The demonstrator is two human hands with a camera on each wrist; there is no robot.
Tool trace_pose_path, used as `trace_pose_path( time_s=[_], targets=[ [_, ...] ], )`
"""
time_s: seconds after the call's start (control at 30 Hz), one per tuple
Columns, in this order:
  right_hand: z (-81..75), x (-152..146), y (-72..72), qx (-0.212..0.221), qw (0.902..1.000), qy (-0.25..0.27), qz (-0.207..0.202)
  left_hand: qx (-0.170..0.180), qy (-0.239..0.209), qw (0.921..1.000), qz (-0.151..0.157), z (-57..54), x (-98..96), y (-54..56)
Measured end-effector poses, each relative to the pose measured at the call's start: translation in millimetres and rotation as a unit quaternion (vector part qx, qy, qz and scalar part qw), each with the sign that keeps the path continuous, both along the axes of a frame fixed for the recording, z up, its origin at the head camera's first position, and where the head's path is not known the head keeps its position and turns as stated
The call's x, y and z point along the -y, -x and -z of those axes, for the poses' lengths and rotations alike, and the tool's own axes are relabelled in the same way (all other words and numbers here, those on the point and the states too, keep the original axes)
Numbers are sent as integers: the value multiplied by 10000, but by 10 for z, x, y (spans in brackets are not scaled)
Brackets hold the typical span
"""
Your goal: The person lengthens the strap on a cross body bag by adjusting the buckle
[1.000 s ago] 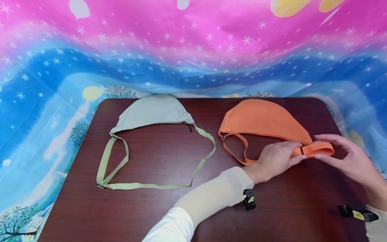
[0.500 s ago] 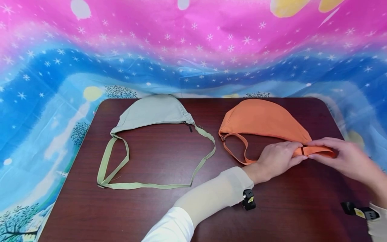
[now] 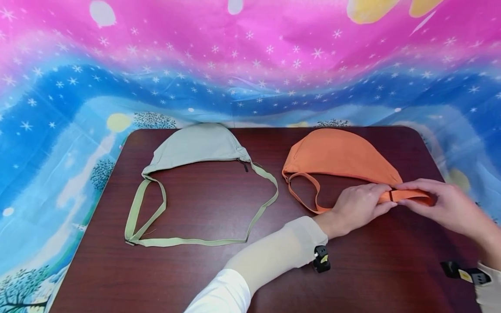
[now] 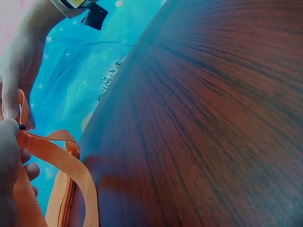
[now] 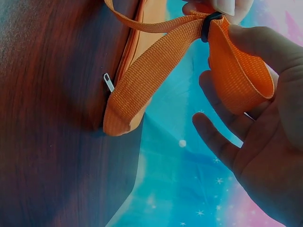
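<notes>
Behind and along both sides, one printed cloth [image 3: 250, 65] with white snowflakes on pink and blue; in front of it, one dark red-brown table [image 3: 156, 278] with rounded far corners; at left on it, one pale green bag [image 3: 199, 145], first of two, lying at the far edge, with one light green strap [image 3: 192, 241] looped toward the near side; at its right end, one dark zip pull [image 3: 244, 165]. Next along, one white sleeve [image 3: 227, 291], then the first of two beige sleeves [image 3: 274, 248]; at its cuff, one of two black wrist cameras [image 3: 319, 266], with a yellow label, any print too small to read. Further right, one orange bag [image 3: 340, 154], the second, on the right half of the table, with one orange strap [image 5: 156, 64] and one silver zip pull [image 5: 108, 82]; pinching that strap just beside one black buckle [image 5: 206, 28], thumb and fingers of the left hand [image 3: 360, 204]. At far right, past the buckle, one folded loop [image 3: 409, 194] of the orange strap, gripped between thumb and forefinger of the right hand [image 3: 450, 204], two other fingers loosely extended; nearer, the second camera, also yellow-labelled, equally illegible.
</notes>
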State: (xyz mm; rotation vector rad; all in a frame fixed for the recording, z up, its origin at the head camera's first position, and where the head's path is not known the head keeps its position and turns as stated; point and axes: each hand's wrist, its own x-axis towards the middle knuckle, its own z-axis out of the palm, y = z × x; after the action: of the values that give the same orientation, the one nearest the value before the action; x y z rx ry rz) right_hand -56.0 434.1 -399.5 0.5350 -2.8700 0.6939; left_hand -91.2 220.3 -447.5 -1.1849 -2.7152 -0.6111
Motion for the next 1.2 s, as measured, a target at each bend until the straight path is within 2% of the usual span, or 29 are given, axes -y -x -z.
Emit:
trace_pose_path(
  time_s=[0.33,0.47,0.63,0.83,1.07,1.2],
  targets=[
    [1,-15,-35,239,9997,2,-67,12,10,10000,-22,-3,2,-16],
    [4,-32,-46,472,9979,429,78,51,5,10000,-27,-2,11,-12],
    [4,-91,-59,533,9947,817,337,-19,36,10000,-85,2,15,4],
    [-7,-178,-90,366,9922,988,661,-43,109,9999,-121,-13,36,23],
    [48,-279,-84,110,9846,1605,680,-350,103,9990,-239,-8,97,61],
    [63,-296,-75,133,9827,1678,769,-477,95,9985,-265,-12,136,95]
  ],
)
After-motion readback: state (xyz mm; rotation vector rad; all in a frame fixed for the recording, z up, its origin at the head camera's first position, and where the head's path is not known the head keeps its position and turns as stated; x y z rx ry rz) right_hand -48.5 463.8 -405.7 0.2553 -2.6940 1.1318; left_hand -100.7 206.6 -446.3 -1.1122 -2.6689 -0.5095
